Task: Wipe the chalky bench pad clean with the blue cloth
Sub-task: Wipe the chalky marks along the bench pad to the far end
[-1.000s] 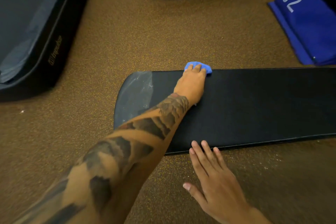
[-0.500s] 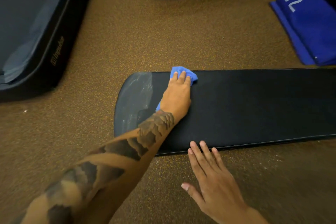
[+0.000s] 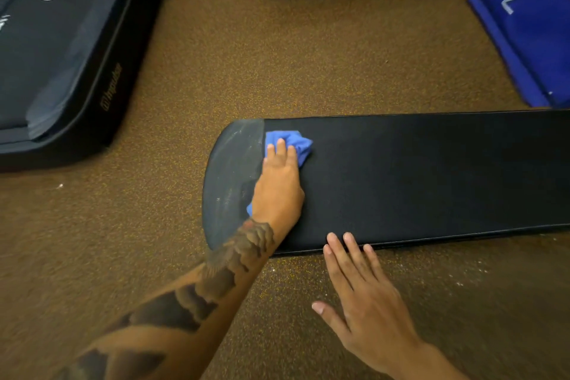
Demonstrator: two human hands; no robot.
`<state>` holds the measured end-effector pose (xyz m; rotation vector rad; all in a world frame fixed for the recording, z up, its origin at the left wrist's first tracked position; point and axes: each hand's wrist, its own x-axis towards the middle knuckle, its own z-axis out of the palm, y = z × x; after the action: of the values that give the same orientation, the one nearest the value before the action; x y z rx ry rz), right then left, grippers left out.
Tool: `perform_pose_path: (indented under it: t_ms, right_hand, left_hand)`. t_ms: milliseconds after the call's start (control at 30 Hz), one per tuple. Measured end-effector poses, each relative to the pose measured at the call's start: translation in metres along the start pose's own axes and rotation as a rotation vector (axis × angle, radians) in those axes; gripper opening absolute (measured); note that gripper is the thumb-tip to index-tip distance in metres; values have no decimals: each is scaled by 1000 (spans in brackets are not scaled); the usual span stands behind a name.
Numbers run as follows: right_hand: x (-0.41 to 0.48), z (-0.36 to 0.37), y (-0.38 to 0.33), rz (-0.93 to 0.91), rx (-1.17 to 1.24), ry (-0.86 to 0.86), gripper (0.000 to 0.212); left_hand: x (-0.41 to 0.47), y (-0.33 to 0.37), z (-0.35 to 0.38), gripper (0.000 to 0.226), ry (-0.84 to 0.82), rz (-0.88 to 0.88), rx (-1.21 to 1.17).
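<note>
Bench pad (image 3: 416,176), chalky rounded end

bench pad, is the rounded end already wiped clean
No, the bench pad's rounded end still shows grey chalk haze left of the blue cloth.

hands – 2 (image 3: 279,185) (image 3: 367,302) | blue cloth – 1 (image 3: 297,145) | bench pad – 1 (image 3: 416,176) | blue box – 1 (image 3: 530,28)

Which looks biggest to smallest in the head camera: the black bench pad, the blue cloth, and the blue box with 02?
1. Bench pad
2. Blue box, partly cut off
3. Blue cloth, mostly hidden under the left hand
</note>
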<state>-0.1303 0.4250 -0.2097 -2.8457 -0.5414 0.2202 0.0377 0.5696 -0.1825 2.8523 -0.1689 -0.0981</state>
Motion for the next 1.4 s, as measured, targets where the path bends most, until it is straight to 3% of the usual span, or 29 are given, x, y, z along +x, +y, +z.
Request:
perform_pose_path:
  t_ms: [300,567,667,833,967,1067,1200,1300,1400]
  right_hand:
    - [0,3,-1,15,-20,-11,79]
    - [1,1,-2,15,-26,-11,79]
    - [1,1,-3,14,-26,-8,79]
    - [1,2,-3,17,-27,-5,78]
    - [1,-1,-7,41,-32,-11,76]
    - [3,-6,-10,66,-10,21,69]
    - [24,-29,-22,198,162,216,57]
    - [62,-45,-36,205,222,330,59]
    - [107,-45,-49,195,163,304,67]
  left_hand:
    - [48,-4,-13,66,-72,55,76]
    - [-33,6,-1,64,-24,-139,-91]
    - [-46,31,6,67,-108,-131,-168]
    - [-46,30,13,60,-53,-53,-209]
    - [-54,26,5,72,-238,-10,-320]
    - [-63,12,-12,68,-359,29,-586]
    - [-96,-29,-38,64,-198,2,-806]
    - [-125,-66,-47,63,-51,29,-713]
    - [-149,-93,-45,56,-7,115,-576]
